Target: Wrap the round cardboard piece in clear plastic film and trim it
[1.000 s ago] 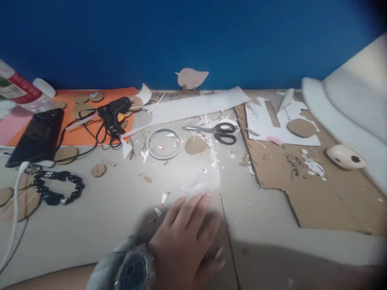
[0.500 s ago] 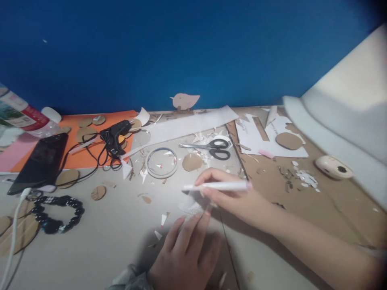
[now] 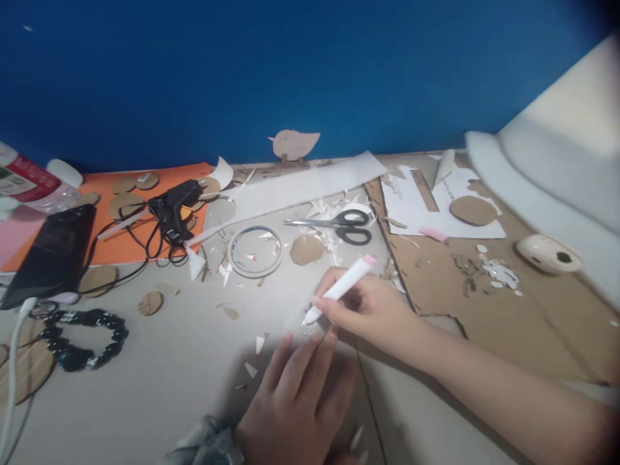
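My right hand [image 3: 371,310] grips a white marker [image 3: 341,289] with a pink end, its tip pointing down and to the left. Under that tip lies a small clear piece [image 3: 299,323], hard to make out against the table. My left hand [image 3: 300,394] is flat, palm down, with spread fingers whose tips reach the lower edge of the clear piece. Just above sit a brown cardboard octagon [image 3: 307,249], a roll ring [image 3: 256,251] and scissors [image 3: 334,226] with black handles.
A black glue gun [image 3: 175,206] lies on orange paper [image 3: 130,248]. Further left are a phone [image 3: 51,252], a bottle [image 3: 33,181] and a beaded bracelet [image 3: 84,339]. A pink bird cutout [image 3: 294,144] stands at the back. White paper [image 3: 411,219] and a cream object [image 3: 547,252] are right.
The marker has swung from nearly level to steeply tilted, and its tip has come down to the clear piece. My left hand has stayed almost in place. The view has shifted slightly.
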The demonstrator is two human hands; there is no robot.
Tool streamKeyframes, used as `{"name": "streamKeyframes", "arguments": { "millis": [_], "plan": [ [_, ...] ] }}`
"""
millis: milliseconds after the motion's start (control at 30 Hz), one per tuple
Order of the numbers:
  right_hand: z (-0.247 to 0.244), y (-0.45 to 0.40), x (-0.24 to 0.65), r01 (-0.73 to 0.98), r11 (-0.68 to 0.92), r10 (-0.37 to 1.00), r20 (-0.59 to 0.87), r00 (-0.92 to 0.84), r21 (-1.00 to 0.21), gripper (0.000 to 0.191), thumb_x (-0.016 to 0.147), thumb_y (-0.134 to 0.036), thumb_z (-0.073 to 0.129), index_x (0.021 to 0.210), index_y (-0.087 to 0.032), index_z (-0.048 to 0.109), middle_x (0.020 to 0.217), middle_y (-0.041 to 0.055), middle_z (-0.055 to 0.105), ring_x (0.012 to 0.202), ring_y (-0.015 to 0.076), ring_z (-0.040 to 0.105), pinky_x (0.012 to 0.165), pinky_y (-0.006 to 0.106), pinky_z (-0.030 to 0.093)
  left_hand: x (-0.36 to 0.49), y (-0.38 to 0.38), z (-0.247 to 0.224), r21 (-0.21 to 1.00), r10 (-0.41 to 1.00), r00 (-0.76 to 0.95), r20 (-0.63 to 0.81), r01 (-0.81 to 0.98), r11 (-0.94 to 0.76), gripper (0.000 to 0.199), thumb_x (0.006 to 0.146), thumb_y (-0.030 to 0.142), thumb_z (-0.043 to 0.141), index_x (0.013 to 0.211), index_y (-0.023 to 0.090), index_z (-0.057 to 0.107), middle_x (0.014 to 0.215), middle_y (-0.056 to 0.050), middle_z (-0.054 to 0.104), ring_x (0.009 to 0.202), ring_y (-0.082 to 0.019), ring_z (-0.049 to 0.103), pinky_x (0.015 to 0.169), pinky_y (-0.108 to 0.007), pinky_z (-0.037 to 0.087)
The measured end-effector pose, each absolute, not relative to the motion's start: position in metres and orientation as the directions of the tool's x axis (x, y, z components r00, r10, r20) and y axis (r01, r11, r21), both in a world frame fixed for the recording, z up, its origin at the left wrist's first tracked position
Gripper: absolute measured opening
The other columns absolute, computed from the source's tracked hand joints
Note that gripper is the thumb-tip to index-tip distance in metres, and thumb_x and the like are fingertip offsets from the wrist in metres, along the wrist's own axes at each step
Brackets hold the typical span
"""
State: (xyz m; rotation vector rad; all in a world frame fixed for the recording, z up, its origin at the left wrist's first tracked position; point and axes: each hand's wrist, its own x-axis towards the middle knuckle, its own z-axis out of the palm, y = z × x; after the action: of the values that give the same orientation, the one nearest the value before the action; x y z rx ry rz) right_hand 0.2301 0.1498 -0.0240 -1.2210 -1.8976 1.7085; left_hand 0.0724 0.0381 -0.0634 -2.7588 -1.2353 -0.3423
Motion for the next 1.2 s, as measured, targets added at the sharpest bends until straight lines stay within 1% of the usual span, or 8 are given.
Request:
{"name": "streamKeyframes", "arguments": {
  "millis": [300,400,567,700,833,933,1067,1200],
  "plan": [
    [-0.024,0.149,0.230,0.353,-0.078,0.744,-0.290,-0.602,-0.933,0.016,0.085,-0.033,0.052,0.078,-0.018,0.051,0.064,-0.0013,0.060,0.059,0.0143,0.062,0.057,0.024,0.044,0.076,0.038,-0.058,0.043,0.761,0.613,0.211,0.772,-0.634,0.063,0.078,0.064,0.040,0.122,0.021,0.052,0.127,-0.010,0.054,0.109,-0.027,0.046,0.096,-0.041,0.025],
    [-0.029,0.148,0.232,0.364,-0.033,0.764,-0.258,-0.592,-0.931,0.017,0.086,-0.034,0.051,0.079,-0.019,0.051,0.063,-0.0015,0.059,0.059,0.0139,0.061,0.055,0.024,0.043,0.077,0.038,-0.056,0.054,0.761,0.617,0.202,0.769,-0.638,0.063,0.077,0.065,0.041,0.121,0.022,0.052,0.128,-0.010,0.054,0.109,-0.027,0.046,0.096,-0.041,0.026],
    [-0.031,0.146,0.232,0.414,0.063,0.810,-0.196,-0.553,-0.908,0.018,0.086,-0.034,0.049,0.075,-0.019,0.050,0.061,-0.0020,0.057,0.056,0.0124,0.056,0.053,0.024,0.040,0.079,0.036,-0.055,0.097,0.794,0.589,0.148,0.791,-0.605,0.064,0.074,0.065,0.045,0.122,0.023,0.051,0.134,-0.009,0.048,0.112,-0.028,0.044,0.099,-0.043,0.026],
    [-0.025,0.146,0.232,0.462,0.149,0.813,-0.157,-0.560,-0.874,0.016,0.084,-0.031,0.050,0.074,-0.018,0.051,0.061,-0.0025,0.053,0.055,0.0108,0.049,0.051,0.023,0.037,0.080,0.036,-0.055,0.118,0.806,0.570,0.158,0.800,-0.589,0.062,0.073,0.064,0.047,0.119,0.023,0.054,0.132,-0.009,0.049,0.112,-0.028,0.044,0.098,-0.043,0.030],
    [-0.028,0.145,0.232,0.451,0.207,0.837,-0.082,-0.540,-0.868,0.014,0.083,-0.027,0.050,0.072,-0.019,0.050,0.060,-0.0037,0.051,0.054,0.0096,0.046,0.051,0.022,0.036,0.080,0.037,-0.054,0.136,0.797,0.578,0.177,0.787,-0.601,0.062,0.072,0.064,0.048,0.118,0.022,0.055,0.130,-0.009,0.050,0.110,-0.028,0.045,0.096,-0.042,0.031],
    [-0.033,0.144,0.232,0.436,0.191,0.863,-0.061,-0.501,-0.879,0.013,0.083,-0.024,0.050,0.071,-0.019,0.049,0.058,-0.0043,0.050,0.053,0.0098,0.047,0.051,0.022,0.036,0.080,0.036,-0.052,0.140,0.810,0.561,0.171,0.800,-0.584,0.063,0.072,0.064,0.049,0.120,0.023,0.053,0.133,-0.008,0.048,0.112,-0.028,0.042,0.097,-0.042,0.030],
    [-0.034,0.143,0.232,0.419,0.123,0.867,-0.108,-0.487,-0.899,0.011,0.083,-0.022,0.049,0.072,-0.020,0.048,0.058,-0.0040,0.054,0.054,0.0111,0.051,0.052,0.023,0.038,0.081,0.034,-0.049,0.137,0.825,0.541,0.164,0.815,-0.563,0.062,0.072,0.062,0.052,0.121,0.024,0.053,0.133,-0.006,0.048,0.113,-0.029,0.041,0.096,-0.041,0.032],
    [-0.034,0.144,0.233,0.416,0.110,0.877,-0.109,-0.469,-0.903,0.011,0.081,-0.021,0.050,0.070,-0.020,0.048,0.057,-0.0044,0.053,0.052,0.0108,0.051,0.050,0.022,0.037,0.082,0.035,-0.048,0.131,0.814,0.551,0.184,0.807,-0.576,0.062,0.071,0.063,0.053,0.119,0.024,0.054,0.132,-0.007,0.050,0.112,-0.029,0.043,0.094,-0.042,0.032]
  ]
}}
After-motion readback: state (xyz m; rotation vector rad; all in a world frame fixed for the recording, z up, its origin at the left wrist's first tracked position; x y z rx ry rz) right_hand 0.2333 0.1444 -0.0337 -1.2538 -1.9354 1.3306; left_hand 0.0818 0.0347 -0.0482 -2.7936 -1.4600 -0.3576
